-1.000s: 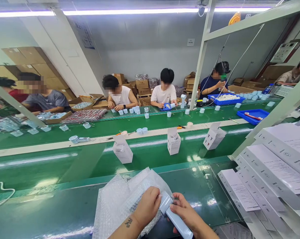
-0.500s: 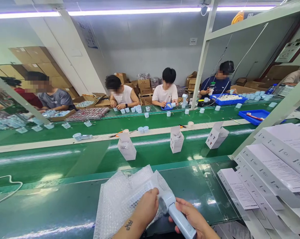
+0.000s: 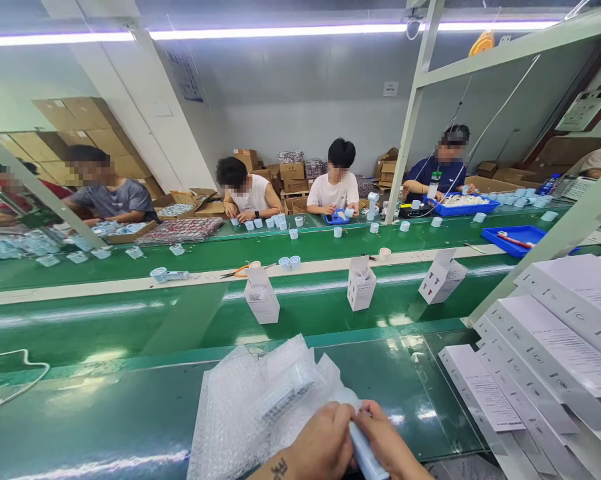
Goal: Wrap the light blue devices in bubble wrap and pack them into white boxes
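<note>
In the head view, both hands are together low in the frame. The right hand [image 3: 385,437] is wrapped around the light-blue device [image 3: 364,457], whose handle slants toward the wearer; the left hand [image 3: 325,437] has its fingers curled in beside it, where the bubble wrap [image 3: 230,410] meets the device. How much of that left grip is on wrap and how much on plastic, I cannot tell. The device's upper end is hidden by wrap and fingers. A pale shape [image 3: 290,393] with a dark grid shows farther up the wrap, all of it over the green surface [image 3: 130,413].

Good handling here, I judge, means a steady right grip low on the handle—firm, not squeezing—while the left works the wrap's edge evenly, without bunching or tearing it. Both elbows are best kept clear of the white cartons [image 3: 480,390] stacked at the right, which look easy to knock. Beyond, three opened white boxes [image 3: 361,293] stand well apart from the hands.
</note>
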A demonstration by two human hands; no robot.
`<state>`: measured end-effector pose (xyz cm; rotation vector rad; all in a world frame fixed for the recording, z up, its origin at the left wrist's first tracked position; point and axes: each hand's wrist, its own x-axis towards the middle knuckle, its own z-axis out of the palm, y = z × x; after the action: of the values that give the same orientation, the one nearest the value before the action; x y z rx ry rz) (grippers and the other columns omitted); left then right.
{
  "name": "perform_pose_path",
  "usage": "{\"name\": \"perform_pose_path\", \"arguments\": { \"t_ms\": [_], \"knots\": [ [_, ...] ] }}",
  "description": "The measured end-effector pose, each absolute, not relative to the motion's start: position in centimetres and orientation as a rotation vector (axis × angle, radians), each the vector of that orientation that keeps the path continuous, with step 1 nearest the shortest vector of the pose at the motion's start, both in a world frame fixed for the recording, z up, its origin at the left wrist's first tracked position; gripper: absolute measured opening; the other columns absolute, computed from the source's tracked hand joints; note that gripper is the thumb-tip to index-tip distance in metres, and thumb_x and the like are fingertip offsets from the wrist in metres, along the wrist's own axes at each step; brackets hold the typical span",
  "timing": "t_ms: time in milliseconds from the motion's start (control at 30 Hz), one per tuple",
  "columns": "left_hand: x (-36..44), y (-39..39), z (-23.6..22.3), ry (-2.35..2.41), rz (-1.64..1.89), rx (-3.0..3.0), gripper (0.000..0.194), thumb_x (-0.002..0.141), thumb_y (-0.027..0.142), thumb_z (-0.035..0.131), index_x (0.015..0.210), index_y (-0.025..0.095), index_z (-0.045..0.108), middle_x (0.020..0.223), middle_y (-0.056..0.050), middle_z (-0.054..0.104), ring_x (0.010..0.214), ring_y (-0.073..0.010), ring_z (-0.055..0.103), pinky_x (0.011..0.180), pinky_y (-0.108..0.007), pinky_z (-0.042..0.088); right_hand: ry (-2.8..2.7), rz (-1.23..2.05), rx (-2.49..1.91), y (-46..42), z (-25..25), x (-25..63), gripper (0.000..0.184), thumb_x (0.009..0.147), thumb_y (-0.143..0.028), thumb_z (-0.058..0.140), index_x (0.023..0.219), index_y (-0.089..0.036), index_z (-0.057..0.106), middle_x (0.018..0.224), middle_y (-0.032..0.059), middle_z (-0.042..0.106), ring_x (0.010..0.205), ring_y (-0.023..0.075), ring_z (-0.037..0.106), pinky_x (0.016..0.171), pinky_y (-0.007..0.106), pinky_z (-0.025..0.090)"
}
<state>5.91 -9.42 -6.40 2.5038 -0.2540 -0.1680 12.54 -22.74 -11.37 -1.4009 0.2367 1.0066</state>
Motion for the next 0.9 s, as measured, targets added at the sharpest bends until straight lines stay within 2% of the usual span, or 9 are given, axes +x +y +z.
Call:
{"name": "perform_pose_path", "arguments": {
  "t_ms": [200, 400, 500, 600, 667, 700, 800, 833, 900],
  "knots": [
    [9.8, -8.6, -4.2, 0.19, -0.134, 1.888, 0.036, 0.066, 0.004, 0.047, 0.096, 0.022, 0.042, 0.059, 0.011, 0.04, 0.056, -0.011, 0.039, 0.055, -0.024, 0.028, 0.142, 1.078, -1.518, -23.6, -8.7, 15.4, 0.032, 0.057, -0.05, 0.05, 0.07, -0.026, 0.034, 0.048, -0.0068, 0.052, 0.04, 0.0127, 0.055, 0.04, 0.025, 0.044],
    [12.7, -6.2, -0.7, 0.276, -0.129, 1.561, 0.031, 0.06, 0.016, 0.048, 0.089, 0.023, 0.04, 0.051, 0.014, 0.043, 0.047, -0.0081, 0.037, 0.051, -0.022, 0.029, -0.095, 1.266, -1.645, -25.3, -0.8, 22.0, 0.02, 0.058, -0.032, 0.06, 0.068, -0.021, 0.046, 0.048, -0.0047, 0.057, 0.036, 0.0115, 0.055, 0.032, 0.019, 0.036],
    [13.5, -5.5, 1.5, 0.264, -0.1, 1.498, 0.029, 0.06, 0.018, 0.049, 0.088, 0.023, 0.042, 0.052, 0.014, 0.044, 0.046, -0.0067, 0.038, 0.054, -0.022, 0.035, -0.201, 1.203, -1.668, -24.6, 2.4, 24.5, 0.013, 0.062, -0.029, 0.058, 0.064, -0.02, 0.048, 0.049, -0.0033, 0.059, 0.035, 0.0099, 0.053, 0.033, 0.017, 0.032],
    [13.4, -4.4, 2.8, 0.279, -0.026, 1.403, 0.026, 0.065, 0.02, 0.057, 0.088, 0.022, 0.045, 0.052, 0.012, 0.045, 0.045, -0.0062, 0.039, 0.051, -0.02, 0.032, -0.294, 1.074, -1.62, -23.9, 4.2, 25.7, 0.015, 0.061, -0.026, 0.06, 0.059, -0.019, 0.046, 0.048, -0.007, 0.051, 0.041, 0.0051, 0.046, 0.04, 0.017, 0.031],
    [13.2, -3.5, 2.8, 0.31, 0.091, 1.327, 0.03, 0.068, 0.028, 0.065, 0.095, 0.022, 0.051, 0.064, 0.007, 0.054, 0.057, -0.0092, 0.051, 0.056, -0.021, 0.038, -0.323, 1.009, -1.548, -23.4, 5.0, 25.6, 0.015, 0.061, -0.028, 0.062, 0.062, -0.018, 0.05, 0.057, -0.0068, 0.052, 0.053, 0.0049, 0.047, 0.049, 0.017, 0.036],
    [13.0, -3.1, 2.6, 0.318, 0.135, 1.321, 0.043, 0.065, 0.032, 0.072, 0.102, 0.022, 0.053, 0.079, 0.002, 0.061, 0.073, -0.013, 0.058, 0.064, -0.023, 0.043, -0.322, 1.003, -1.49, -23.0, 5.3, 25.1, 0.016, 0.06, -0.029, 0.063, 0.068, -0.018, 0.054, 0.063, -0.0058, 0.055, 0.058, 0.0058, 0.049, 0.053, 0.018, 0.038],
    [13.0, -3.1, 1.0, 0.274, 0.11, 1.435, 0.1, 0.04, 0.028, 0.089, 0.129, 0.027, 0.046, 0.133, -0.009, 0.052, 0.121, -0.027, 0.049, 0.094, -0.034, 0.044, -0.29, 1.025, -1.29, -21.1, 5.8, 22.9, 0.025, 0.057, -0.033, 0.067, 0.074, -0.017, 0.058, 0.073, -0.0021, 0.06, 0.065, 0.0095, 0.053, 0.058, 0.023, 0.041],
    [13.0, -3.5, 0.4, 0.254, 0.07, 1.476, 0.106, 0.036, 0.025, 0.091, 0.131, 0.027, 0.044, 0.135, -0.01, 0.051, 0.122, -0.0291, 0.05, 0.095, -0.035, 0.043, -0.277, 1.017, -1.245, -20.3, 5.7, 22.0, 0.025, 0.055, -0.034, 0.069, 0.068, -0.017, 0.055, 0.067, -0.0029, 0.059, 0.062, 0.0095, 0.052, 0.057, 0.023, 0.039],
    [12.8, -4.5, -0.8, 0.255, 0.027, 1.511, 0.087, 0.043, 0.028, 0.09, 0.122, 0.023, 0.053, 0.114, -0.008, 0.065, 0.102, -0.0269, 0.061, 0.087, -0.034, 0.047, -0.263, 0.982, -1.217, -19.6, 4.8, 20.6, 0.03, 0.053, -0.037, 0.072, 0.058, -0.019, 0.048, 0.057, -0.0054, 0.052, 0.057, 0.0091, 0.048, 0.055, 0.024, 0.038]
  ]
}}
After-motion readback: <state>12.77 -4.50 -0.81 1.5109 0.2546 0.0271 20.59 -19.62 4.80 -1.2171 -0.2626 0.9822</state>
